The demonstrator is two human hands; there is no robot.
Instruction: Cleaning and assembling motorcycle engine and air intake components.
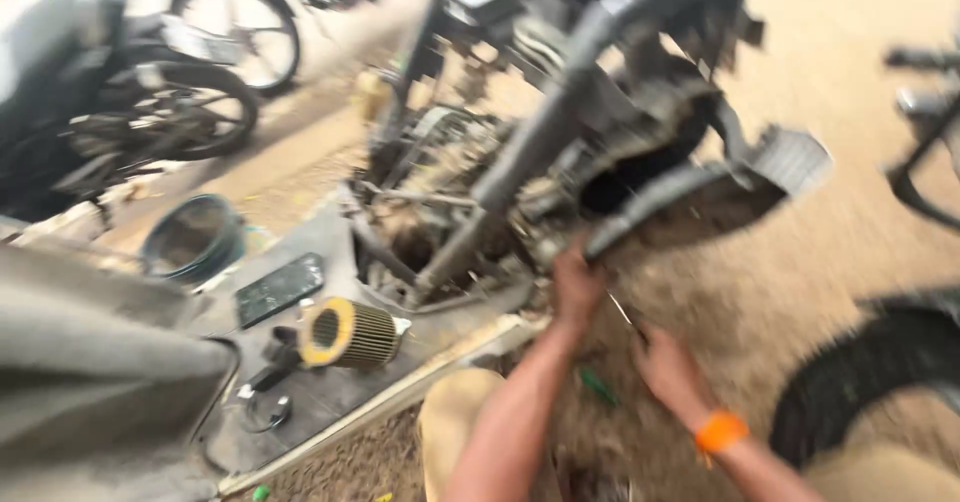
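The whole view is blurred by motion. A stripped motorcycle point(560, 132) stands in front of me on sandy ground. My left hand point(578, 287) reaches up to the bike's underside, just below a grey curved cover point(700, 182); blur hides its fingers. Lower and to the right, my right hand point(665, 367), with an orange wristband point(720, 430), is closed around a thin metal tool point(622, 312) that points up toward the left hand. A small green object point(598, 387) lies on the ground between my forearms.
A grey slab point(330, 392) at the left holds a yellow cylindrical air filter point(345, 332) and a dark flat phone point(278, 288). A teal round tub point(192, 237) sits behind it. Other motorcycles point(190, 112) stand at far left. A black tyre point(870, 372) lies at the right.
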